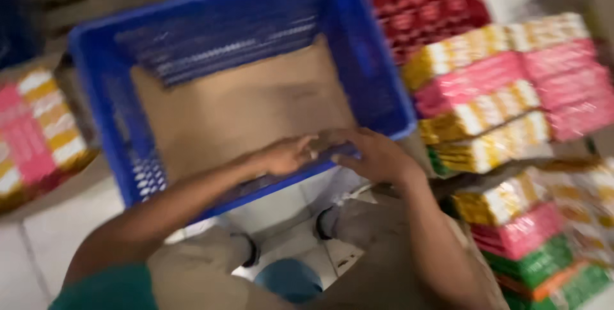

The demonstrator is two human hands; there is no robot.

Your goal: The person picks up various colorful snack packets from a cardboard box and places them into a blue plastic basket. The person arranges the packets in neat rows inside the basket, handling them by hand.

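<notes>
A view from above, looking down at a person's two bare hands at the near edge of a blue plastic crate (364, 47). The picture is blurred by motion. The crate sits on a pale tiled floor (57, 233), tilted a little in the frame, with slotted walls. A flat sheet of brown cardboard (243, 105) lies inside and covers most of its bottom.

The left hand (284, 155) reaches in from the lower left and rests on the near wall of the crate, fingers stretched forward and loosely apart, gripping nothing. The right hand (374, 155) comes in from the lower right, palm down and fingers spread, lying over the same near edge. The fingertips of the two hands meet or nearly meet; the blur hides which.

To the right of the crate stand stacks of wrapped packets (492, 105) in pink, yellow, white and green, close beside its right wall. More packets (35, 124) in pink and yellow sit at the left. Red packets (422, 0) lie beyond the crate's far right corner.

At the bottom are the person's tan trousers (204, 271), a teal sleeve (109, 291) and a dark shoe (325, 222).
</notes>
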